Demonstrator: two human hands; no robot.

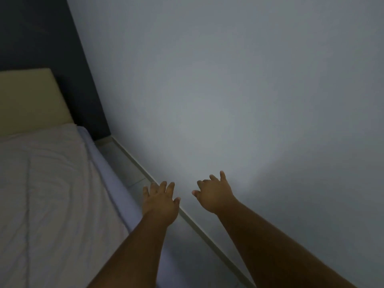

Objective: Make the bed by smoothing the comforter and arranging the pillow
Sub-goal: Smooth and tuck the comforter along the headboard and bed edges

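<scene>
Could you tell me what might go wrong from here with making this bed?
Both the left hand and right hand reach empty toward the wall, off the bed, so the wrinkled comforter may stay unsmoothed. No pillow shows in view. The dim light could hide remaining creases.

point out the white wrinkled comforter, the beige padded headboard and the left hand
white wrinkled comforter (47, 194), head view, on its creased top surface
beige padded headboard (29, 100), head view, middle of its front panel
left hand (161, 201), head view, back of the open hand, touching nothing
</scene>
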